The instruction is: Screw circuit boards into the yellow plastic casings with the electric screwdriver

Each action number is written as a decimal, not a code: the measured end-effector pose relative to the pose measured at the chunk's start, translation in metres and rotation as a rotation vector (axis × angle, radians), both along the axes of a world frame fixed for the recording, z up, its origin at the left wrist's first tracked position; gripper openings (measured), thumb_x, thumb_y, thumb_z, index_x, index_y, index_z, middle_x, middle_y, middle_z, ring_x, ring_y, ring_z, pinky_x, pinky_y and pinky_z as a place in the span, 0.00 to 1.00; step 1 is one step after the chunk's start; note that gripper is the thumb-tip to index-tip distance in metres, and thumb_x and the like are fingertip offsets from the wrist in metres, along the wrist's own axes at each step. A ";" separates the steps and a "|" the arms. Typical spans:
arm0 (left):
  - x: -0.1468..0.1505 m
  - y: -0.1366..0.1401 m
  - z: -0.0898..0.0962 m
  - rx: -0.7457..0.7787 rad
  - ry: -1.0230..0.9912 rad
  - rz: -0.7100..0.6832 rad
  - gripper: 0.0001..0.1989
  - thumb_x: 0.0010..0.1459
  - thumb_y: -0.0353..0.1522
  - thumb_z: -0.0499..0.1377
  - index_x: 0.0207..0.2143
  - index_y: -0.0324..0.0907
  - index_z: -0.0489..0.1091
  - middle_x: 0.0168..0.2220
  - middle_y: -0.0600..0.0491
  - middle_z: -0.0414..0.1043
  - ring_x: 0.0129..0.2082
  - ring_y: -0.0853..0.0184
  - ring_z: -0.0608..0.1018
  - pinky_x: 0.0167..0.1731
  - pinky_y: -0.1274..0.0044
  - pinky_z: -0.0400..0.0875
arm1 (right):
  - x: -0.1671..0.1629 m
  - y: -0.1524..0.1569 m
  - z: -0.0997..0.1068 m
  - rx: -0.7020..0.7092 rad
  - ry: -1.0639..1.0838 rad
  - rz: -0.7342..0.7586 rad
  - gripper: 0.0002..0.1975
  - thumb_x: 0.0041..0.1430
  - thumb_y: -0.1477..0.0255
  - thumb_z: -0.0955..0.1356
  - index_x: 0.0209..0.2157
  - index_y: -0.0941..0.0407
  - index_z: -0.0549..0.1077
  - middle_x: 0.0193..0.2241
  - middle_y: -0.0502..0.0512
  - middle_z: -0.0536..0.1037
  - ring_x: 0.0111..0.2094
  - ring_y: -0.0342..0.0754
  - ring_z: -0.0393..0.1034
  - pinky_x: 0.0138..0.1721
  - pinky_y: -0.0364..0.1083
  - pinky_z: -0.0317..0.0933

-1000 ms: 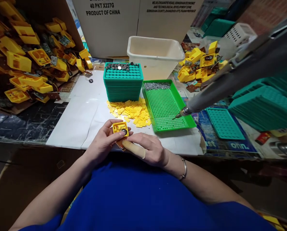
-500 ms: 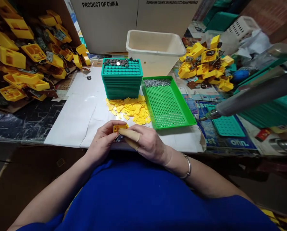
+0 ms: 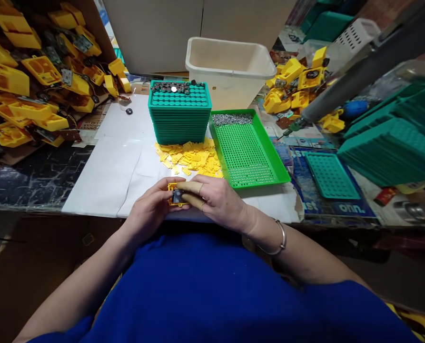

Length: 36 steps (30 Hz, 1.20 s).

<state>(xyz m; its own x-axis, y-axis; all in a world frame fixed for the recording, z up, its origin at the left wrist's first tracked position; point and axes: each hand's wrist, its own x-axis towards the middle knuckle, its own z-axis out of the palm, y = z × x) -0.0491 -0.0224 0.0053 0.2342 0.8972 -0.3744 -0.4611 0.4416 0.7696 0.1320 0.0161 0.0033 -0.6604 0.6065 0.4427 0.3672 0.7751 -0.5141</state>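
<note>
In the head view, your left hand is closed around the small yellow housing (image 3: 178, 205), left hand (image 3: 151, 205) and housing both lying left of the near end of the green tray (image 3: 246, 150). Your right hand (image 3: 222, 202) has partly bent fingers, two covered tips at the dark part (image 3: 177, 196) in the housing; whether they pinch or merely press it, you can't tell from here. You seem to be seating that part, so the next move likely calls for a steady left hold and light, even pressure until it sits flat. Loose yellow pieces (image 3: 194, 157) lie left of the tray; the driver (image 3: 322, 102) slants down on its right.
</note>
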 end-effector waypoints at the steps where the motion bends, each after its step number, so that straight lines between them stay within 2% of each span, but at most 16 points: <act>1: -0.001 0.000 0.000 0.005 -0.009 0.000 0.13 0.52 0.28 0.59 0.42 0.39 0.76 0.38 0.49 0.77 0.35 0.65 0.79 0.39 0.72 0.77 | -0.001 0.001 0.000 -0.008 -0.013 -0.004 0.14 0.68 0.69 0.62 0.47 0.60 0.75 0.33 0.56 0.77 0.33 0.42 0.71 0.35 0.41 0.66; 6: -0.004 0.000 -0.005 0.030 0.007 -0.022 0.18 0.48 0.28 0.59 0.44 0.41 0.76 0.41 0.49 0.76 0.37 0.63 0.78 0.40 0.70 0.75 | -0.005 0.002 0.001 0.090 -0.126 0.005 0.15 0.68 0.68 0.61 0.45 0.59 0.77 0.32 0.56 0.75 0.32 0.43 0.68 0.34 0.42 0.63; 8: -0.005 -0.002 -0.008 0.055 0.057 -0.028 0.18 0.50 0.29 0.60 0.45 0.42 0.75 0.43 0.50 0.76 0.38 0.62 0.77 0.41 0.71 0.74 | -0.007 0.002 0.000 0.128 -0.168 -0.003 0.15 0.68 0.68 0.61 0.44 0.59 0.77 0.31 0.56 0.74 0.31 0.43 0.66 0.33 0.41 0.61; 13: -0.007 -0.005 -0.007 0.281 0.405 -0.037 0.18 0.56 0.32 0.61 0.50 0.45 0.73 0.47 0.51 0.75 0.49 0.58 0.73 0.51 0.71 0.66 | -0.008 -0.005 0.000 0.262 -0.266 -0.153 0.12 0.69 0.70 0.61 0.43 0.59 0.74 0.28 0.53 0.72 0.27 0.42 0.63 0.28 0.42 0.55; 17: -0.006 -0.007 0.000 0.381 0.534 -0.065 0.16 0.56 0.32 0.62 0.48 0.44 0.75 0.46 0.50 0.76 0.49 0.57 0.74 0.54 0.72 0.63 | -0.007 -0.010 0.002 0.461 -0.299 -0.087 0.15 0.68 0.78 0.56 0.39 0.60 0.74 0.24 0.53 0.70 0.25 0.43 0.62 0.25 0.45 0.52; 20: -0.007 -0.007 0.003 0.400 0.535 -0.089 0.16 0.57 0.33 0.62 0.49 0.44 0.75 0.49 0.50 0.75 0.51 0.58 0.73 0.55 0.73 0.63 | -0.005 -0.013 0.002 0.540 -0.261 -0.075 0.16 0.68 0.78 0.56 0.38 0.61 0.74 0.23 0.52 0.71 0.25 0.43 0.63 0.26 0.45 0.55; 22: -0.007 -0.007 0.003 0.411 0.523 -0.120 0.18 0.57 0.33 0.62 0.51 0.45 0.73 0.52 0.50 0.74 0.54 0.58 0.72 0.56 0.74 0.62 | -0.003 -0.013 0.001 0.501 -0.194 -0.131 0.15 0.69 0.75 0.58 0.37 0.60 0.75 0.25 0.52 0.71 0.26 0.42 0.64 0.27 0.44 0.56; 25: -0.006 -0.006 0.001 0.432 0.483 -0.182 0.19 0.59 0.32 0.61 0.53 0.46 0.71 0.54 0.50 0.72 0.56 0.60 0.71 0.56 0.74 0.64 | 0.003 -0.013 0.001 0.292 -0.107 -0.176 0.15 0.69 0.70 0.59 0.36 0.58 0.75 0.31 0.54 0.73 0.30 0.41 0.66 0.31 0.41 0.60; 27: -0.003 -0.006 0.000 0.448 0.466 -0.200 0.18 0.60 0.33 0.60 0.54 0.47 0.70 0.54 0.50 0.72 0.55 0.60 0.72 0.55 0.74 0.65 | 0.008 -0.011 0.003 0.144 -0.066 -0.140 0.16 0.70 0.68 0.59 0.38 0.58 0.75 0.33 0.55 0.73 0.32 0.41 0.67 0.34 0.40 0.62; 30: 0.002 -0.007 -0.001 0.464 0.473 -0.198 0.18 0.62 0.33 0.59 0.55 0.47 0.69 0.54 0.50 0.72 0.55 0.61 0.72 0.55 0.74 0.65 | 0.012 -0.006 0.007 -0.002 0.005 -0.086 0.14 0.69 0.69 0.60 0.39 0.60 0.76 0.32 0.54 0.73 0.33 0.41 0.68 0.36 0.39 0.63; 33: 0.004 -0.006 -0.001 0.470 0.486 -0.201 0.18 0.62 0.34 0.59 0.55 0.47 0.69 0.53 0.50 0.72 0.55 0.60 0.72 0.55 0.73 0.65 | 0.013 0.000 0.011 -0.052 -0.002 -0.045 0.11 0.67 0.71 0.63 0.35 0.59 0.76 0.30 0.53 0.72 0.32 0.41 0.67 0.35 0.39 0.61; 36: 0.004 -0.006 -0.002 0.510 0.509 -0.218 0.17 0.64 0.35 0.56 0.55 0.47 0.68 0.53 0.49 0.72 0.54 0.60 0.72 0.56 0.72 0.65 | 0.010 0.001 0.013 -0.038 -0.069 -0.061 0.09 0.66 0.71 0.64 0.38 0.59 0.75 0.30 0.53 0.72 0.31 0.42 0.66 0.35 0.40 0.60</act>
